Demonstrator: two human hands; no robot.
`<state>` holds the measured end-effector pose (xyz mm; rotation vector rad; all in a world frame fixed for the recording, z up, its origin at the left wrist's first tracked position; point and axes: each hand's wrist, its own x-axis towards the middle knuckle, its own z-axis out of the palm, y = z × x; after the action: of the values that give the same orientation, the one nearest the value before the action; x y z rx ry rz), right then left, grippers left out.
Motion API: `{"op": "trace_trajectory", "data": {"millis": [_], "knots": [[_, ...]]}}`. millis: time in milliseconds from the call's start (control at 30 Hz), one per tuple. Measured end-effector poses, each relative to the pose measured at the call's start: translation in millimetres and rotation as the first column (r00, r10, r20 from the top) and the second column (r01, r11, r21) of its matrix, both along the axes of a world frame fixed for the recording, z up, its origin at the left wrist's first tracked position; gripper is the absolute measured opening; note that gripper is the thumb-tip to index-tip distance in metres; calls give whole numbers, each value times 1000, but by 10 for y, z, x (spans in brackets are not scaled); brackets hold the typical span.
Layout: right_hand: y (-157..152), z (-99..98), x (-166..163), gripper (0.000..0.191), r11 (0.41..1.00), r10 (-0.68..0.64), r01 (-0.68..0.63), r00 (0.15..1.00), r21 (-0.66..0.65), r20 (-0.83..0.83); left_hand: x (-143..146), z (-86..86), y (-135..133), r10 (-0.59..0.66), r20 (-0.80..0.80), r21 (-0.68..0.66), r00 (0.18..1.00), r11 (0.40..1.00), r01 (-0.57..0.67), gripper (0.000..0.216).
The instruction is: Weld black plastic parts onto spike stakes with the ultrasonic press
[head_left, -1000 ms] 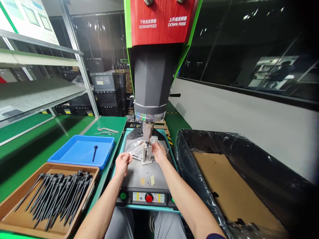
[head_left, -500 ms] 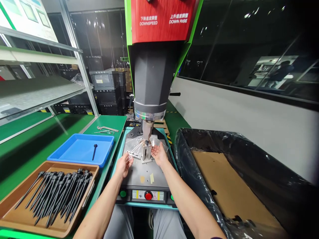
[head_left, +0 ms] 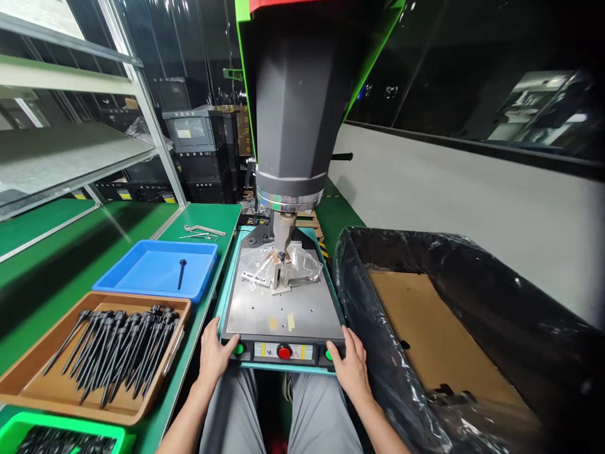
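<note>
My left hand (head_left: 215, 354) rests at the front left corner of the press base, thumb reaching to a green button (head_left: 239, 348). At the opposite corner my right hand (head_left: 350, 364) has its thumb at the other green button (head_left: 329, 355). Both hands hold nothing, thumbs and fingers apart. Between them sits a red button (head_left: 284, 352). On the metal plate (head_left: 258, 315) a small fixture (head_left: 276, 277) stands with clear plastic film (head_left: 305, 261) around it. A small black piece (head_left: 282, 256) shows at its top, beneath the metal tip (head_left: 284, 233) of the press head (head_left: 293, 113).
To the left, a brown tray (head_left: 137, 413) holds many black bolt-like parts. A blue tray (head_left: 137, 268) behind it has one such part. A green bin (head_left: 125, 441) sits lower left, wrenches (head_left: 204, 229) farther back. A plastic-lined box (head_left: 378, 315) stands right.
Both hands have left the fixture and come back toward me, down to the front corners of the press base at the green buttons. The view has tilted downward.
</note>
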<state>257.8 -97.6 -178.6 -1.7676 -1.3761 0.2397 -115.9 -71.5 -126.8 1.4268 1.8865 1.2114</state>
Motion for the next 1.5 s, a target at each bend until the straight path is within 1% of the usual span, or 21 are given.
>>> {"op": "trace_trajectory", "data": {"millis": [33, 100, 200, 300, 400, 467, 600, 800, 967, 1033, 1100, 1133, 1167, 1200, 1233, 1267, 1333, 1367, 1400, 1433, 1500], "knots": [[-63, -87, 12, 73, 999, 33, -32, 999, -44, 2, -22, -43, -19, -38, 33, -40, 999, 998, 40, 72], [-138, -187, 43, 76, 989, 99, -99, 995, -109, -9, -63, -104, -32, -130, 93, -76, 987, 988, 137, 73], [-174, -210, 123, 74, 971, 182, -182, 983, -153, -20, -115, -153, -35, -235, 86, -48, 968, 970, 239, 73], [-178, -187, 181, 72, 965, 207, -212, 977, -152, -50, -143, -188, -45, -248, 71, -51, 966, 966, 252, 72], [-182, -165, 174, 71, 973, 172, -183, 981, -141, -85, -156, -228, -48, -252, 47, -60, 967, 965, 254, 73], [-186, -149, 152, 72, 972, 166, -180, 981, -152, -99, -164, -244, -44, -277, 32, -59, 960, 959, 278, 75], [-191, -126, 120, 76, 972, 146, -162, 984, -169, -106, -171, -236, -37, -307, 42, -50, 951, 950, 309, 78], [-186, -135, 102, 76, 979, 117, -132, 988, -155, -103, -138, -217, -44, -277, 41, -54, 960, 959, 279, 79], [-182, -137, 111, 76, 980, 119, -134, 987, -149, -110, -137, -197, -22, -249, 66, -77, 966, 964, 253, 74], [-181, -136, 118, 76, 979, 118, -135, 986, -150, -117, -109, -130, 6, -189, 68, -71, 980, 978, 194, 69], [-180, -136, 123, 76, 978, 122, -140, 985, -154, -123, -29, -8, 44, -117, 59, 1, 991, 993, 117, 61], [-179, -138, 124, 76, 977, 125, -144, 984, -156, -126, 37, 72, 66, -101, 71, 50, 992, 994, 97, 54], [-178, -139, 125, 76, 977, 127, -147, 984, -157, -128, 119, 160, 92, -112, 106, 93, 988, 990, 103, 48], [-178, -141, 125, 76, 976, 128, -148, 983, -157, -131, 216, 252, 120, -155, 170, 122, 973, 983, 135, 42], [-177, -143, 125, 76, 977, 127, -147, 983, -157, -133, 324, 344, 151, -215, 263, 131, 941, 974, 186, 39], [-177, -142, 126, 76, 977, 126, -146, 983, -154, -136, 438, 431, 187, -284, 372, 132, 884, 959, 252, 41], [-175, -128, 130, 75, 978, 125, -146, 982, -149, -145, 664, 574, 271, -404, 557, 155, 726, 909, 387, 58], [-174, -109, 134, 74, 978, 126, -149, 980, -145, -152, 768, 626, 320, -443, 613, 172, 654, 883, 437, 69], [-170, -80, 138, 73, 979, 127, -150, 979, -137, -161, 862, 664, 373, -471, 646, 186, 601, 861, 474, 77], [-164, -39, 141, 70, 983, 121, -141, 979, -119, -164, 943, 690, 429, -487, 663, 193, 568, 845, 499, 82], [-140, 79, 136, 59, 996, 77, -83, 985, -36, -153, 1068, 710, 539, -497, 680, 197, 539, 832, 519, 88]]}}
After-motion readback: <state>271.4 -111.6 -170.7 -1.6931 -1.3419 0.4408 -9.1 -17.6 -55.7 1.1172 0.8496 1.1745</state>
